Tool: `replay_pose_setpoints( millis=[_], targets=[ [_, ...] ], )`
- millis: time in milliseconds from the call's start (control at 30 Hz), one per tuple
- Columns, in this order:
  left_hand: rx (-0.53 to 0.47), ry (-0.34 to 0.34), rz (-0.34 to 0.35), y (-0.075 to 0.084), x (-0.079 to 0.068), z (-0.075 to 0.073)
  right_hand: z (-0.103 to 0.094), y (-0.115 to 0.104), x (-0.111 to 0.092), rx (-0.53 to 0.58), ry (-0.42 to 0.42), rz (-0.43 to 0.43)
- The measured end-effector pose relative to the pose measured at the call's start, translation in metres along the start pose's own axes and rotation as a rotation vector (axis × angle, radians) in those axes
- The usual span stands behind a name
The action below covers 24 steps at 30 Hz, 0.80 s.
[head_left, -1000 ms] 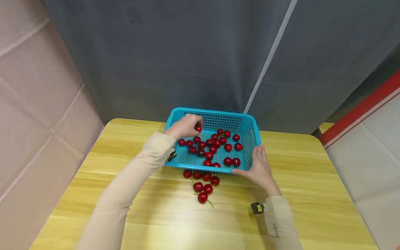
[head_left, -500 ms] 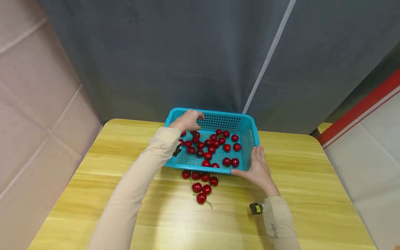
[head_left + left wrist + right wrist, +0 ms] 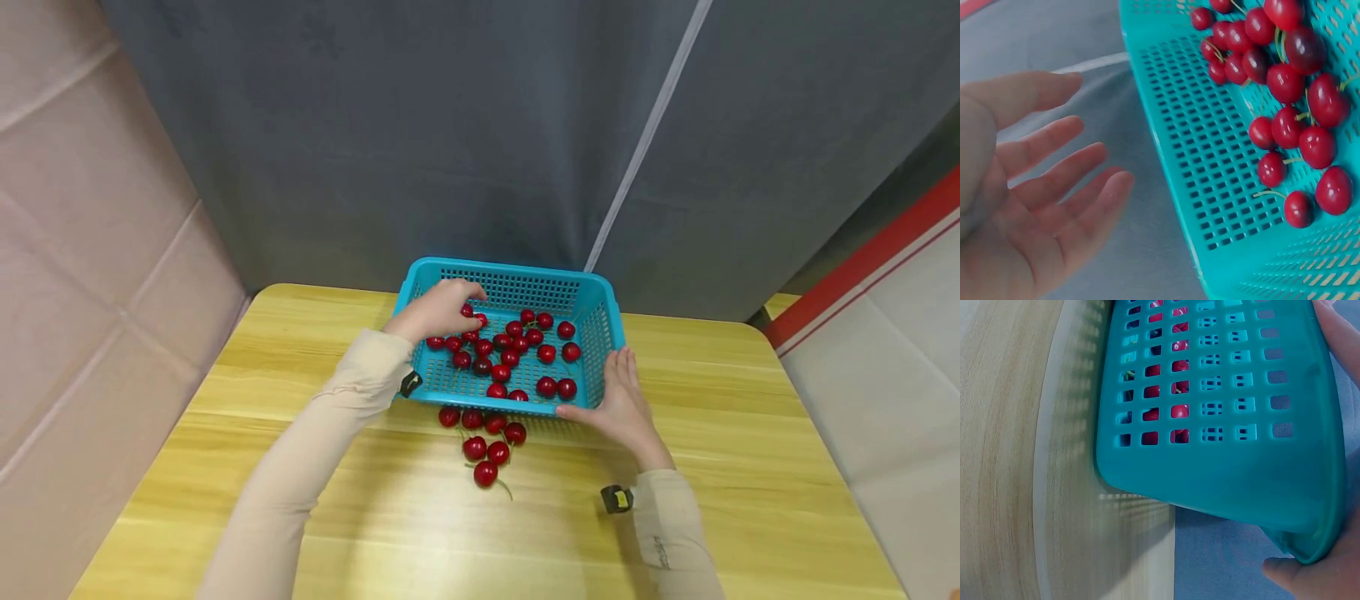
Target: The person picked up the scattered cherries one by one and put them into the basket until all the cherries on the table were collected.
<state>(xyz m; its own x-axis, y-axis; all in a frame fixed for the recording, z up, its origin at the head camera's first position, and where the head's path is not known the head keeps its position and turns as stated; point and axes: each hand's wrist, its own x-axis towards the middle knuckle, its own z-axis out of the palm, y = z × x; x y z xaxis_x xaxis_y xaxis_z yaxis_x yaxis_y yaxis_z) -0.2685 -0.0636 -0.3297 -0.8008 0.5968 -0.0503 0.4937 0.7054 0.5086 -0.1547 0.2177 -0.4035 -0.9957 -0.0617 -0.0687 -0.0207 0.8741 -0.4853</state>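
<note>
A blue plastic basket [image 3: 592, 400] holds many red cherries [image 3: 510, 358], some with green stems. My left hand [image 3: 438, 308] hovers over the basket's left part, close above cherries there. In the left wrist view the left hand [image 3: 1054, 194] has its fingers spread, with nothing between them. At the front right corner my right hand [image 3: 622, 408] rests against the basket, fingers straight along the right side and thumb on the front rim. The right wrist view shows fingertips [image 3: 1282, 572] at the corner of the rim. Several more cherries [image 3: 486, 474] lie on the table before the basket.
The basket stands near the back of a wooden table [image 3: 750, 433]. Behind it hangs a grey curtain [image 3: 420, 150] with a pale strip. Light panels stand at left and right, the right one with a red edge [image 3: 885, 250].
A second ago my left hand held a cherry over the basket; it let the cherry go, rose with fingers apart, then came down slightly leftward. The right hand has stayed at its corner.
</note>
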Motion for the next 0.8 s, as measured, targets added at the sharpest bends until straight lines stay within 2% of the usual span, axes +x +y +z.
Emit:
replay_pose_setpoints(
  millis=[300,467,700,800],
  targets=[
    [0.073,0.088,0.078,0.016,-0.056,0.008,-0.001,0.002,0.003,0.000,0.001,0.004],
    [0.132,0.106,0.141,0.020,-0.085,0.018,-0.003,0.003,0.003,-0.003,0.000,0.001],
    [0.173,0.109,0.202,0.023,-0.113,0.042,-0.005,0.005,0.003,0.012,0.001,0.005],
    [0.154,0.083,0.208,0.023,-0.120,0.056,-0.005,0.004,0.003,0.013,-0.001,0.005]
  ],
)
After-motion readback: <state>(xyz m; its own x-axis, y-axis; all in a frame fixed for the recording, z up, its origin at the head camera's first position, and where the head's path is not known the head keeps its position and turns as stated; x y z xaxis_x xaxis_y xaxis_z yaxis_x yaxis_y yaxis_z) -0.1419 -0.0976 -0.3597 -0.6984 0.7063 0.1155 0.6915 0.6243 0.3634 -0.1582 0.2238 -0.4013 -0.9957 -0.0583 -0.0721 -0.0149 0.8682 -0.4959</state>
